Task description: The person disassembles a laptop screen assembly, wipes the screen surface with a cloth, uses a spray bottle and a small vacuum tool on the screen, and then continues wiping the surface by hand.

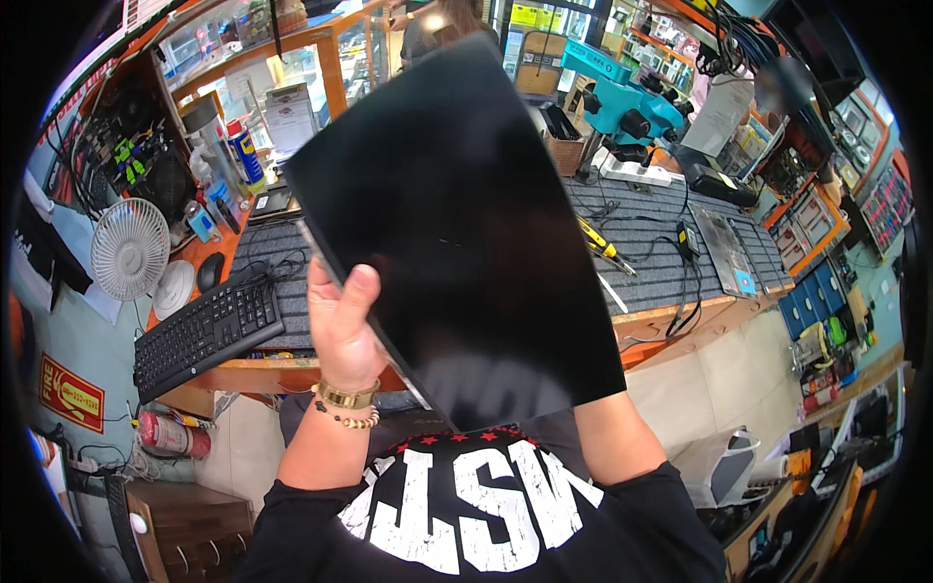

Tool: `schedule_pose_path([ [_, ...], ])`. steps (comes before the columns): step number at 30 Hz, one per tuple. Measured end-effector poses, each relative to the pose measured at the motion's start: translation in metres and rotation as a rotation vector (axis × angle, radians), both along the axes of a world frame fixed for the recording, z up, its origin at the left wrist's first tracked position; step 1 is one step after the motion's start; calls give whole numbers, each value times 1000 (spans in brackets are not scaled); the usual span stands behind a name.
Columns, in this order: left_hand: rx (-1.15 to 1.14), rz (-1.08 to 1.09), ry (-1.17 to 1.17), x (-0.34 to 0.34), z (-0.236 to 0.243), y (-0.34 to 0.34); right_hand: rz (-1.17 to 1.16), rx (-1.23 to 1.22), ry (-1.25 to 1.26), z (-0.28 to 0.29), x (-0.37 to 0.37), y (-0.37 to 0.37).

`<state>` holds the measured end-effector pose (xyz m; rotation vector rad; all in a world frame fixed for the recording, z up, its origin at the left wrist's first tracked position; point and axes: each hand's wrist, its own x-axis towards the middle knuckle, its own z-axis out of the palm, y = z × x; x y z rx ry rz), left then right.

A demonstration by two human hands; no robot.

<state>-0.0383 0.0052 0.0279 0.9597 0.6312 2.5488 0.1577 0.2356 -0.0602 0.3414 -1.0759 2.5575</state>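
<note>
A large, glossy black display panel (466,233) is held up tilted in front of me, above the near edge of the workbench. My left hand (342,325) is closed on its left edge, with the thumb on the dark face and the other fingers mostly behind. A thin pale strip runs along that edge. My right forearm (622,442) reaches up behind the panel's lower right corner. The panel hides my right hand, so its fingers do not show. Faint reflections, including white lettering from my shirt, lie on the glossy surface.
On the grey ribbed mat (646,282) lie a yellow-handled tool (598,238), cables and a flat device (724,253). A black keyboard (209,330), mouse (210,272) and white fan (131,250) stand at the left. A teal microscope (622,102) rises at the back right.
</note>
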Motion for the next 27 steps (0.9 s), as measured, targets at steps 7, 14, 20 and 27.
schedule_pose_path([
  [7,48,-140,-253,-73,-17,-53,-256,212,-142,55,6,-15],
  [14,163,-309,-135,-112,0,-69,-861,784,-435,73,-4,-10],
  [20,124,-280,-46,-116,16,-70,-1058,990,-441,58,-9,-2],
  [27,143,-269,-21,-124,18,-62,-1328,1313,-445,49,-12,9],
])
